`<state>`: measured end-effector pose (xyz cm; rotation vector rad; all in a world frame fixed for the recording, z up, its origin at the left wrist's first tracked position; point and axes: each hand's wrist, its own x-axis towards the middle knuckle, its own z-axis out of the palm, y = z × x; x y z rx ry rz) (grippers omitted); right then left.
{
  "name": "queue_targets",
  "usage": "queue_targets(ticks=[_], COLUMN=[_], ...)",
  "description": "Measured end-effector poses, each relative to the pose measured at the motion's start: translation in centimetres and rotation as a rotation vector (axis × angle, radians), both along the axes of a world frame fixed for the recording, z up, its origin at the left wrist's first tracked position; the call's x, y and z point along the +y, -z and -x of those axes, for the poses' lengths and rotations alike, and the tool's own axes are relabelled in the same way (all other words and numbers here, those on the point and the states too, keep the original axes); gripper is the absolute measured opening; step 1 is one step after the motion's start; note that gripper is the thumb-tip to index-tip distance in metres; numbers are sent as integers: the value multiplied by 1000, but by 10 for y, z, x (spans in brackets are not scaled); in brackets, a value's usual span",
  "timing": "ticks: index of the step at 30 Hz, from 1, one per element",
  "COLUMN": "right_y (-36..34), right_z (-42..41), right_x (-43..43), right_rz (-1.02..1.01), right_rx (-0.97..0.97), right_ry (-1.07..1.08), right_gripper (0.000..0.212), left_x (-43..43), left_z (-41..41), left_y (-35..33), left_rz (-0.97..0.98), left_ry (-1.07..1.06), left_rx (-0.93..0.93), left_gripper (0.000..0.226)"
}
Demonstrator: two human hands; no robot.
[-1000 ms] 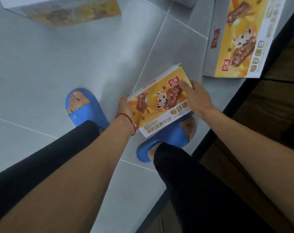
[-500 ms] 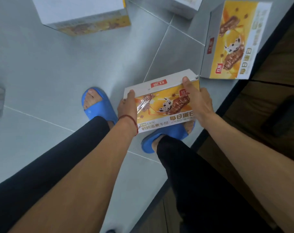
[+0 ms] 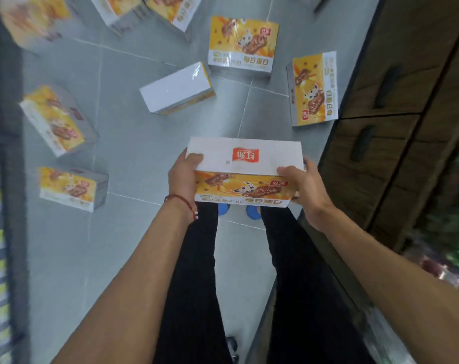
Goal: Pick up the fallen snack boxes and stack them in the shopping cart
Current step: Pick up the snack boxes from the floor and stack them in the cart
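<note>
Above the floor, centre of view: snack box point(image 3: 245, 158) is held in the air with both hands, over the person's legs. The white side with the red logo faces up and the yellow printed face is turned toward the person. Left hand point(image 3: 182, 177) grips the left end with the thumb curled over the top edge; its fingers are hidden behind the box. Right hand point(image 3: 305, 187) grips the right end, thumb on the top edge, fingers wrapped round the far side.

More boxes lie scattered on the grey tiled floor point(image 3: 133, 143), all apart from the held one:
- white-side-up box point(image 3: 177, 91), just beyond the held box, lying at an angle
- printed-face-up box point(image 3: 242, 44) farther back
- right box point(image 3: 313, 89) near the wooden cabinet point(image 3: 407, 88)
- two left boxes point(image 3: 56, 120) and point(image 3: 70, 187), both blurred
- a few more along the top edge point(image 3: 120, 6), cut off by the frame

Red string bracelet point(image 3: 182, 200) is on the left wrist. Black trousers point(image 3: 194, 271) and the tips of blue slippers point(image 3: 224, 207) show below the box. The cabinet on the right has drawer fronts with dark handles point(image 3: 386, 86). Shelving point(image 3: 2, 179) runs down the left edge, too blurred to read.
</note>
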<state>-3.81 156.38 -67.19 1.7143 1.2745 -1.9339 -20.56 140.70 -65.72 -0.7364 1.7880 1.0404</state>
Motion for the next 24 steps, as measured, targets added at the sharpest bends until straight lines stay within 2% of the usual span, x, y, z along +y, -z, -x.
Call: queue_targets(ticks=[4,10,13,19,24], right_y=[-77,-172,-210,-270,-302], right_z=[-4,-20,-27,-35,-33], right_x=[-15,-26,-27,-31,-50], right_rz=[-86,-117,-177,-248,-298], right_rx=[137,236,264,317,344], right_ry=[-9,-67,-61,48,150], right_gripper=[49,49,54,58,69], left_x=[-3,-11,-17,-21,-15], left_z=[7,-4,-16,-25,-14], left_y=[-81,-186,-228,-268,-288], left_rz=[-58,-164,-198,-259,-286], left_ry=[39,75,109,279,434], left_rx=[58,85,125,277,353], left_gripper=[41,42,60,26,21])
